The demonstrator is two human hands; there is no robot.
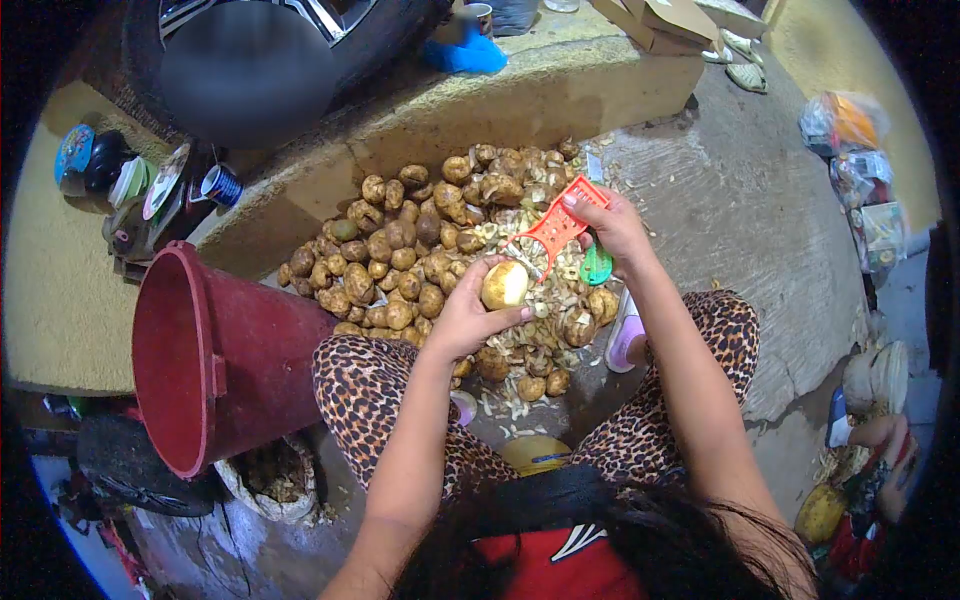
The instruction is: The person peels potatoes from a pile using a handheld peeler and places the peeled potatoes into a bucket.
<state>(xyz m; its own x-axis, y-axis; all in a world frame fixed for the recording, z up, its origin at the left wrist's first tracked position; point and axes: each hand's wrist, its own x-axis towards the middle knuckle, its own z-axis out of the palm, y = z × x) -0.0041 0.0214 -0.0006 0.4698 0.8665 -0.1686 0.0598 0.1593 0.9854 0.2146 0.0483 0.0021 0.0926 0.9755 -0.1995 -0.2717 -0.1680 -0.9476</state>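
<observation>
Orange plastic peeler [560, 228] pinched in the right hand [618, 232] could skid off the wet, half-peeled potato [505, 285] gripped by curled left fingers [486, 314] above the pile, its blade nicking the exposed thumb.

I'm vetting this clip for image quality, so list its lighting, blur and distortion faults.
Head view: strong wide-lens bowing, black corners; a smooth round blur hides part of the tire; the half-peeled potato has a pale, bright cut face, while the orange-red peeler keeps readable edges; the dark red bucket is dim inside.
</observation>
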